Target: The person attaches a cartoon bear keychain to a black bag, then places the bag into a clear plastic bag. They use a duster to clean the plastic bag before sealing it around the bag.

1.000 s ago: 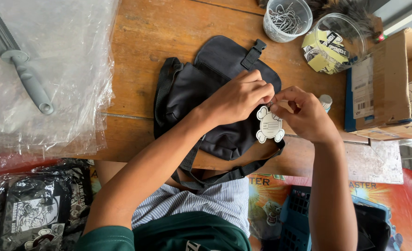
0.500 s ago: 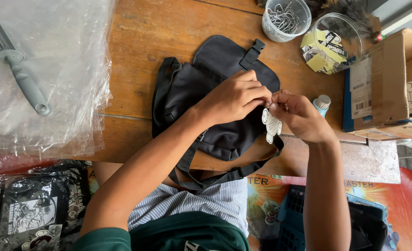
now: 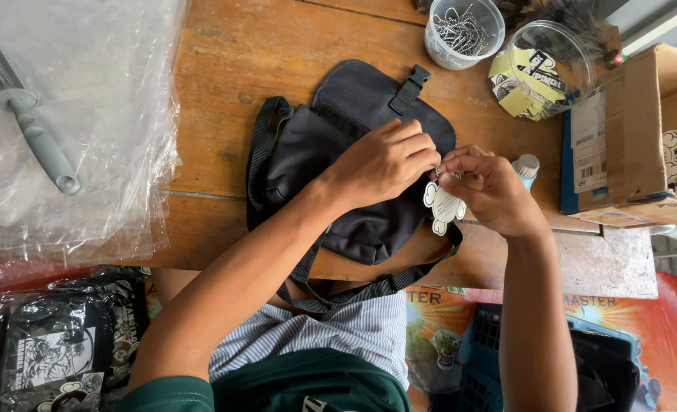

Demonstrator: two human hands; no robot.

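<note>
- Centrally, your left hand (image 3: 384, 160) rests on the black bag (image 3: 338, 152), fingers curled and pinched at the bag's right edge; this steadies the spot where the tag meets the fabric.
- Your right hand (image 3: 487, 187) meets it from the right, fingertips clenched on something small at the top of the white shaped tag (image 3: 443, 206); what exactly sits between the fingertips is too small to tell.
- That tag hangs just below the two pinches, at the bag's right edge and slightly right of frame centre, so it dangles free while both hands work at its top.
- Note the bag lying flat on the wooden desk (image 3: 239, 53), its strap (image 3: 369, 288) looping off the near edge toward your lap, which keeps the body of the bag still.
- At the upper right stand a clear cup of metal chains (image 3: 461, 30) and a clear jar of printed tags (image 3: 541, 69), both within the right hand's reach; beside them lies an open cardboard box (image 3: 628, 130).
- At the upper left a grey-handled tool (image 3: 25, 114) rests on clear plastic sheeting (image 3: 109, 152), well apart from your hands.
- Packed black bags (image 3: 48, 343) sit at the lower left.
</note>
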